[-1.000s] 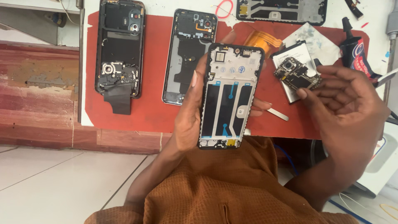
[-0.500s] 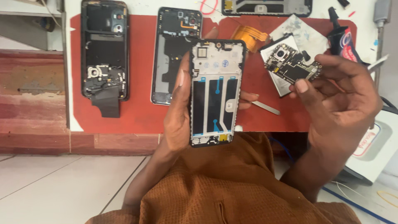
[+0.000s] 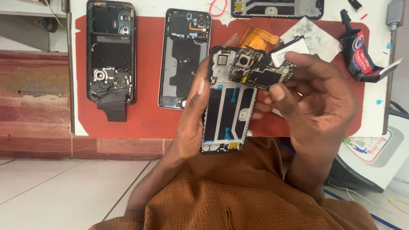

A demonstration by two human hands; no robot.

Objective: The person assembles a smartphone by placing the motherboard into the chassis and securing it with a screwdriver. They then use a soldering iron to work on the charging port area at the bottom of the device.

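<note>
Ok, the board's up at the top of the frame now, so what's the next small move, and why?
Probably lower the circuit board flat into the top of the phone frame. The right hand holds it tilted over that end, one edge raised, while the left hand holds the frame by its side.

Single head-worn view, looking steeply down and slightly forward from the wearer's own position. Range is close: both hands fill the centre, the left hand [image 3: 191, 115] and right hand [image 3: 317, 106] raised between lens and red mat [image 3: 145, 121]. Frame takes in the bench edge, tiled floor [image 3: 64, 187] at lower left, and the wearer's brown garment [image 3: 238, 191] along the bottom edge
</note>
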